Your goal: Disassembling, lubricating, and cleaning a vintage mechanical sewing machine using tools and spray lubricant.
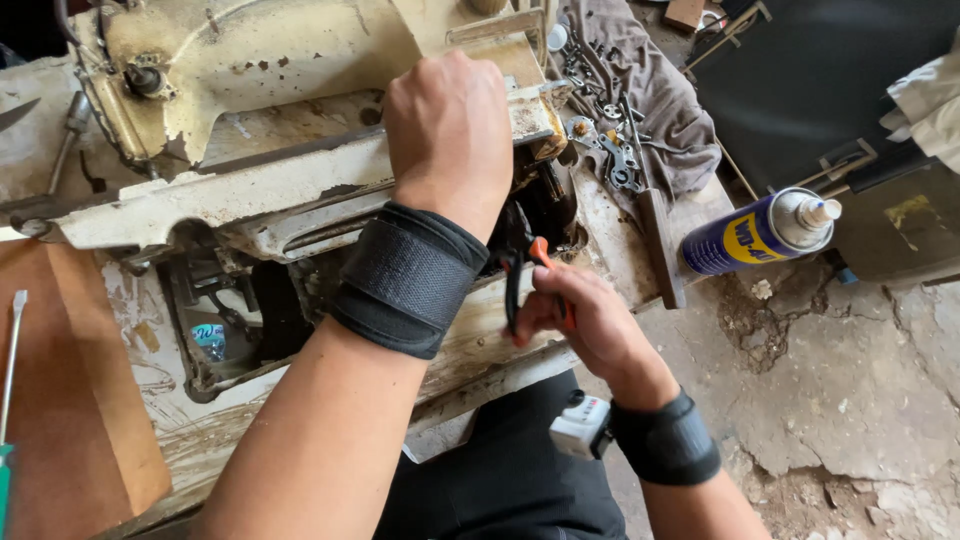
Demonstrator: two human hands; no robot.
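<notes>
An old cream sewing machine (260, 60) with chipped paint lies tilted back on a worn work table (200, 440). My left hand (450, 115) grips the machine's bed edge from above; a black wrist band wraps that forearm. My right hand (585, 315) holds pliers (520, 270) with orange and black handles. The pliers' jaws reach up into the dark underside of the machine, and their tips are hidden there. A second black band with a small white device sits on my right wrist.
A blue and yellow spray can (760, 232) lies at the table's right edge. Several small metal parts rest on a grey cloth (640, 90). A screwdriver (12, 350) lies on a brown board at the left. Cracked concrete floor (850, 400) is at the lower right.
</notes>
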